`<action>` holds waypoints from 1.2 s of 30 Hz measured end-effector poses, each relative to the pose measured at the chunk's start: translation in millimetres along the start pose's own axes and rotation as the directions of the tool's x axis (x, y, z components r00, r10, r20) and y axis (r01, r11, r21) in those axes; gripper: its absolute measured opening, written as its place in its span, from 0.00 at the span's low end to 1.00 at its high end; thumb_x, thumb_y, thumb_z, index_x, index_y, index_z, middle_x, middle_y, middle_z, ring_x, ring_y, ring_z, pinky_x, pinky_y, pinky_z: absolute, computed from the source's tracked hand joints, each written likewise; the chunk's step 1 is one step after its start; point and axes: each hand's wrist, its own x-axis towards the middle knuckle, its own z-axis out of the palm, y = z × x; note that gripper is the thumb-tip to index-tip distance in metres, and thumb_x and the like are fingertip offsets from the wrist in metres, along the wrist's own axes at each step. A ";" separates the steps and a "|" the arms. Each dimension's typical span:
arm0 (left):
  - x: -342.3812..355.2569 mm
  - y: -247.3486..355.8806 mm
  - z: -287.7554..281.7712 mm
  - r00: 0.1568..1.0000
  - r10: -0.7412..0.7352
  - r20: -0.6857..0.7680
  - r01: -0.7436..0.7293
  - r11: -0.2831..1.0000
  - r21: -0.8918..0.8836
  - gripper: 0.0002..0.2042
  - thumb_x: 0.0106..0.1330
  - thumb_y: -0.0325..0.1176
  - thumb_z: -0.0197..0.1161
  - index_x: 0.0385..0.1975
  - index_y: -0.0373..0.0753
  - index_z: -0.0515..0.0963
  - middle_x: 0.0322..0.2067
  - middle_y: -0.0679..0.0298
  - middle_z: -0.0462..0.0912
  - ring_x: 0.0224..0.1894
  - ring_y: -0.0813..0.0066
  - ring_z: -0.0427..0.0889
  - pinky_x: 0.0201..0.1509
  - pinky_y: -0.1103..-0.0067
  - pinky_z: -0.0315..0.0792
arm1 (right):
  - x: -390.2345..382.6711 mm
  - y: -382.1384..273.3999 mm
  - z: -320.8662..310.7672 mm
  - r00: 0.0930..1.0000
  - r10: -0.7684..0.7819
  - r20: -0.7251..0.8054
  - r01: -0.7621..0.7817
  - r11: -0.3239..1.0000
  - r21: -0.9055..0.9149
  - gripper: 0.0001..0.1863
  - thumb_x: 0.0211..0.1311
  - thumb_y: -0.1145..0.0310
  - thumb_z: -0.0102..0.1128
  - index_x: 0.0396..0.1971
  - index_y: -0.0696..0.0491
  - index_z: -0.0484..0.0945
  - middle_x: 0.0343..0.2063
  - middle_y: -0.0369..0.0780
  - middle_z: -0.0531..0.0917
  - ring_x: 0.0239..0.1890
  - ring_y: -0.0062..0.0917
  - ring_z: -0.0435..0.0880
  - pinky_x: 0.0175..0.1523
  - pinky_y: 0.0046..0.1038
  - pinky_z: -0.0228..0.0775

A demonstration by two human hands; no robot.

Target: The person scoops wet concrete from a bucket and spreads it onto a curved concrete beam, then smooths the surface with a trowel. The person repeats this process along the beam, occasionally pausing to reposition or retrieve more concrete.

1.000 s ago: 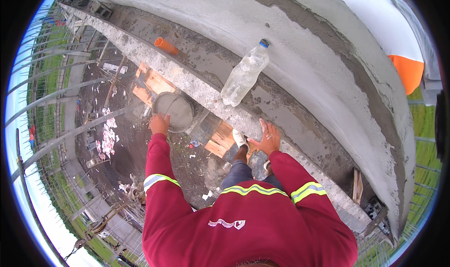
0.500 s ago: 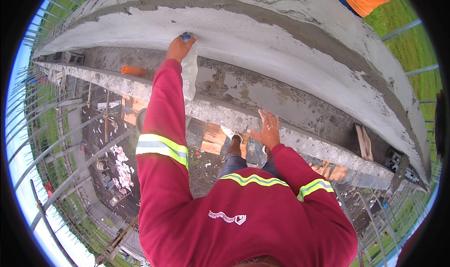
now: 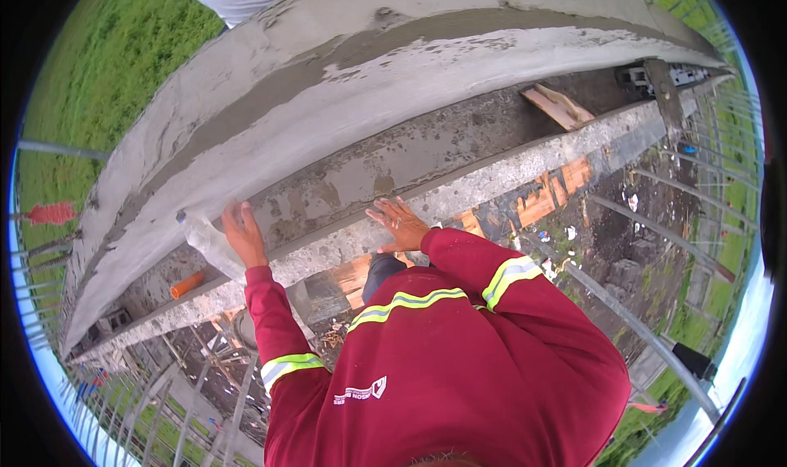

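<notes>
Left hand (image 3: 244,236) is beside the bottle (image 3: 210,244), right hand (image 3: 400,224) on the ledge (image 3: 484,184)

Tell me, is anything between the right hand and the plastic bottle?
Yes, the left hand: it is just right of the plastic bottle, while the right hand is farther right, at the concrete ledge.

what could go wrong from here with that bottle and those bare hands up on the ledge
Two risks, as a judgement: the clear bottle is at the concrete ledge, close beside the left hand, so a knock might send it over the edge. The right hand is bare at the rough concrete, so sliding along it could scrape skin.
</notes>
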 end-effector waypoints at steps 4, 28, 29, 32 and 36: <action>-94.0 67.2 146.7 0.663 0.164 0.731 -0.109 0.986 -0.122 0.26 0.67 0.47 0.63 0.56 0.34 0.73 0.53 0.45 0.78 0.56 0.50 0.78 0.59 0.63 0.70 | -90.6 14.5 -24.5 0.940 0.327 -0.097 -0.289 0.914 0.284 0.34 0.68 0.47 0.56 0.67 0.49 0.64 0.57 0.53 0.75 0.61 0.47 0.73 0.65 0.42 0.64; -241.2 235.0 366.2 0.458 0.086 0.885 -0.519 0.834 0.187 0.36 0.66 0.62 0.54 0.66 0.41 0.63 0.64 0.48 0.66 0.67 0.47 0.62 0.66 0.48 0.55 | -528.5 108.4 110.4 -0.009 0.941 0.337 -0.307 -0.323 0.895 0.26 0.61 0.55 0.64 0.54 0.55 0.78 0.39 0.44 0.87 0.40 0.30 0.86 0.45 0.33 0.78; -240.6 234.2 367.7 0.449 0.111 0.887 -0.514 0.843 0.155 0.36 0.66 0.62 0.54 0.66 0.42 0.63 0.63 0.47 0.66 0.67 0.46 0.62 0.66 0.47 0.55 | -540.8 133.9 99.7 -0.063 0.963 0.264 -0.292 -0.270 0.917 0.26 0.61 0.55 0.64 0.54 0.55 0.78 0.38 0.43 0.87 0.39 0.29 0.86 0.44 0.33 0.78; -237.4 227.1 370.7 0.440 0.109 0.891 -0.511 0.847 0.148 0.37 0.66 0.63 0.53 0.67 0.42 0.62 0.63 0.46 0.66 0.66 0.43 0.63 0.66 0.46 0.54 | -568.9 206.9 57.1 -0.312 0.948 0.065 -0.178 -0.125 0.976 0.23 0.64 0.56 0.64 0.50 0.58 0.80 0.36 0.44 0.87 0.35 0.23 0.86 0.41 0.27 0.78; -229.8 223.2 374.9 0.398 -0.062 0.915 -0.557 0.776 0.296 0.40 0.66 0.65 0.51 0.68 0.39 0.61 0.64 0.46 0.66 0.67 0.44 0.62 0.69 0.50 0.54 | -577.0 296.2 -11.8 -0.213 0.975 0.068 0.007 -0.068 0.998 0.24 0.65 0.53 0.63 0.51 0.59 0.79 0.35 0.42 0.87 0.33 0.24 0.86 0.41 0.27 0.78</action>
